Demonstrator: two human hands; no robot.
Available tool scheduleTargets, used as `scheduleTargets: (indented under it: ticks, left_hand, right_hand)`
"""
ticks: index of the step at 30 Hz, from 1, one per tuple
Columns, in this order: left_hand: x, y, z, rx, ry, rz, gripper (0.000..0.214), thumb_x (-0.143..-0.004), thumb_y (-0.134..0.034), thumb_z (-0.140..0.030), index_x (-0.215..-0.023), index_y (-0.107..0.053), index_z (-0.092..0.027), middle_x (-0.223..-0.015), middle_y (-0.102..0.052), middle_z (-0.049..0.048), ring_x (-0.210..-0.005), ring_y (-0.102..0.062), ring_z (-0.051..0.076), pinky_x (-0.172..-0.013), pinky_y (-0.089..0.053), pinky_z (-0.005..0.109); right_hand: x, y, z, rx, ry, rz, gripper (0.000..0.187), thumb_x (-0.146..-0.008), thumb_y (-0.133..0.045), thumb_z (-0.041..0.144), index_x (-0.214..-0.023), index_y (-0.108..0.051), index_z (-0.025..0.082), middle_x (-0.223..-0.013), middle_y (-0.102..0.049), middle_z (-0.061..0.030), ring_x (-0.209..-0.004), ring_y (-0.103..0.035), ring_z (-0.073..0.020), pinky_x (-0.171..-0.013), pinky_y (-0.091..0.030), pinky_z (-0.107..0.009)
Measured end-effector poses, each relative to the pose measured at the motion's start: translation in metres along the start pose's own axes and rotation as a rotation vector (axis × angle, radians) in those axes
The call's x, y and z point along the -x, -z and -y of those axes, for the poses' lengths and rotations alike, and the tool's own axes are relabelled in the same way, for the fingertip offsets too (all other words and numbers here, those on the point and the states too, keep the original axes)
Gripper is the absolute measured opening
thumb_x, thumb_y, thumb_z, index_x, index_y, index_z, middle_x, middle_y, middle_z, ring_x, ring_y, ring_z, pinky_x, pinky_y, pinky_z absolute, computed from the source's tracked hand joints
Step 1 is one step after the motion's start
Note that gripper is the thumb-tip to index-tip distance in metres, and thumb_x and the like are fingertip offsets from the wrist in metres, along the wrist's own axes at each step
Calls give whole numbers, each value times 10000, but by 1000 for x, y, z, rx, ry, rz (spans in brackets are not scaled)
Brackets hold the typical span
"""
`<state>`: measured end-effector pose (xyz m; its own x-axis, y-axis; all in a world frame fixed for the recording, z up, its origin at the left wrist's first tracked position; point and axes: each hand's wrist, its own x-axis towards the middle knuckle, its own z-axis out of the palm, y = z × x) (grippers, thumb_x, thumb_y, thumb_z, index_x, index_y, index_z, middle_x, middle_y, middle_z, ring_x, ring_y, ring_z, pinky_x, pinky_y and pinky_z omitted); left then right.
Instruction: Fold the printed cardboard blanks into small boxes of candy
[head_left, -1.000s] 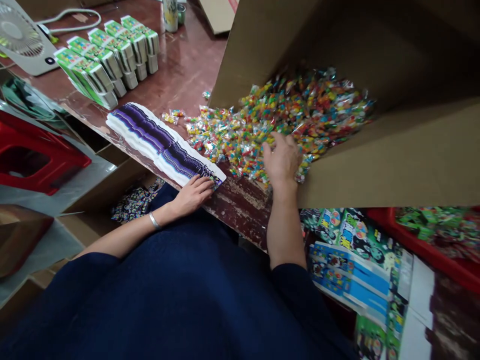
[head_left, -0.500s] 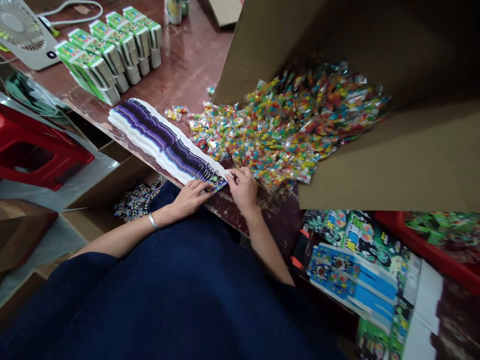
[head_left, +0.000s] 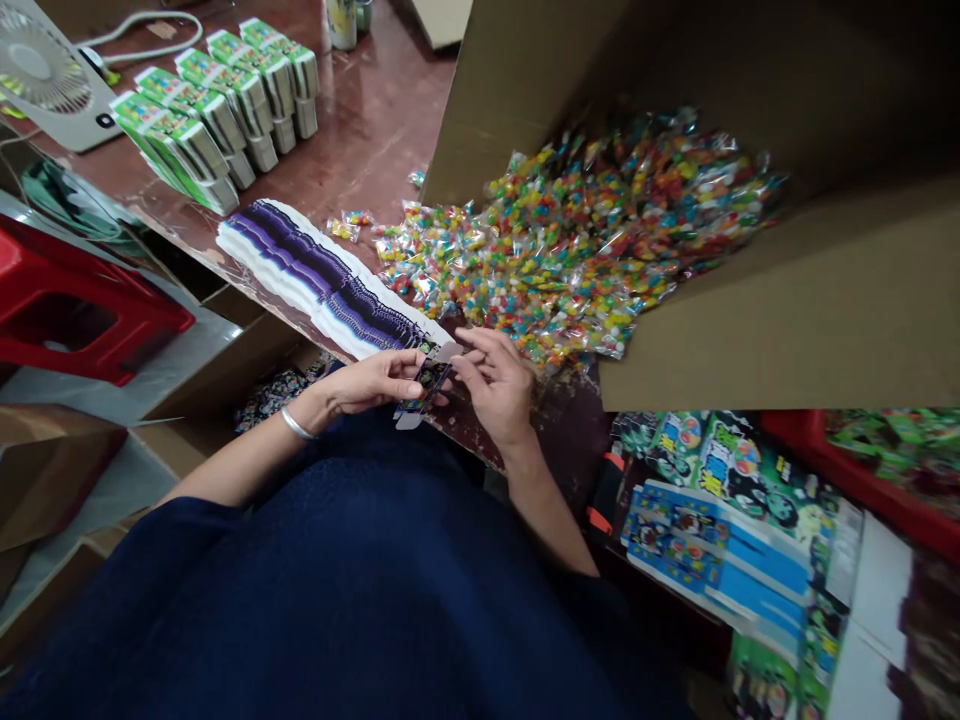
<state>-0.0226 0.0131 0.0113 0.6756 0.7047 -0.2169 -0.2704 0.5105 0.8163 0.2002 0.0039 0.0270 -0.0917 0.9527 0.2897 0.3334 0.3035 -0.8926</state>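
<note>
My left hand (head_left: 382,382) is closed around a small printed carton (head_left: 433,376), its thumb lying along the near side. The carton is dark with colourful print, and pale flaps stick out at both ends. At its upper end, my right hand (head_left: 497,385) has bent fingers and thumb against the pale flap; part of the contact is hidden. Just beyond both hands, a long fanned row of flat purple-and-white cartons (head_left: 322,275) lies along the table edge. To the right of that row spreads a heap of clear packets of colourful candy (head_left: 540,260).
A large cardboard box (head_left: 750,330) lies open around the candy heap. Banded green carton stacks (head_left: 217,100) and a white fan (head_left: 56,75) stand at the back left of the red-brown table (head_left: 360,130). Below left are a red stool (head_left: 90,300) and an open box of small packets (head_left: 277,395).
A single carton has come off the near end of the row and is now opened out between my hands. Both hands have lifted slightly from the table.
</note>
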Motion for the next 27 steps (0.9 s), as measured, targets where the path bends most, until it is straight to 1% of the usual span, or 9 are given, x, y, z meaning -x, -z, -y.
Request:
scheduleTargets:
  ticks: [2, 6, 11, 13, 16, 19, 23, 25, 27]
  left_hand:
    - [-1, -2, 6, 93, 19, 1, 577, -668, -983, -378, -1138, -722, -167, -1052, -781, 103, -937, -744, 199, -918, -579, 344]
    - [-3, -2, 9, 57, -13, -53, 522, -637, -1000, -374, -1068, -786, -173, -1010, -791, 75, -871, -721, 162, -789, -575, 263]
    - [-2, -4, 6, -89, -17, -55, 456, -619, -998, -381, -988, -820, -181, -931, -803, 55, -779, -727, 173, -681, -581, 270]
    - [-2, -6, 5, -110, -13, -98, 385, -652, -980, -390, -912, -815, -158, -831, -790, 46, -707, -715, 160, -652, -576, 265]
    - [-2, -9, 7, -80, -71, -250, 356, -708, -947, -417, -884, -804, -142, -776, -776, 43, -666, -699, 144, -658, -580, 268]
    - [-4, -13, 14, -82, -182, -414, 362, -723, -934, -422, -912, -792, -148, -804, -770, 27, -683, -687, 131, -695, -586, 269]
    - [-8, -17, 27, -235, -304, -597, 342, -767, -903, -435, -821, -724, -148, -739, -709, 2, -661, -656, 125, -676, -597, 266]
    - [-10, -16, 34, -328, -419, -689, 369, -776, -905, -404, -994, -721, -169, -785, -693, -8, -689, -669, 126, -686, -614, 261]
    - [-10, -14, 41, -393, -528, -755, 548, -780, -909, -360, -1250, -663, -220, -905, -688, -5, -715, -681, 115, -702, -629, 251]
  right_hand:
    - [7, -1, 1, 116, 103, -4, 352, -980, -697, 419, -1310, -732, 303, -1071, -679, -42, -699, -637, -119, -711, -602, -295]
    - [17, -5, 2, 106, 63, 247, 422, -989, -676, 450, -1383, -671, 297, -745, -590, 46, -621, -570, -127, -680, -546, -278]
    - [10, -1, 2, -85, -143, 370, 316, -894, -767, 533, -979, -665, 247, -589, -549, 86, -506, -497, -108, -539, -419, -251]
    - [6, 0, 2, -129, -179, 309, 349, -866, -788, 550, -875, -619, 244, -593, -563, 76, -505, -496, -107, -519, -395, -248]
    - [4, -5, 0, -184, -195, 79, 404, -824, -827, 537, -1051, -643, 258, -771, -673, 33, -644, -610, -137, -588, -471, -253]
    - [10, -19, -7, -236, -237, 74, 425, -832, -812, 529, -1125, -670, 255, -961, -737, -12, -797, -683, -170, -685, -534, -277]
    - [18, -39, -18, -186, -270, 1, 303, -929, -697, 513, -841, -665, 225, -712, -630, 38, -640, -571, -130, -642, -475, -266]
    - [19, -45, -23, -204, -267, -58, 286, -924, -699, 501, -854, -686, 225, -725, -643, 34, -660, -581, -132, -668, -488, -270]
    - [18, -49, -25, -236, -262, -98, 281, -914, -708, 497, -1025, -734, 240, -843, -715, 5, -757, -647, -158, -754, -539, -297]
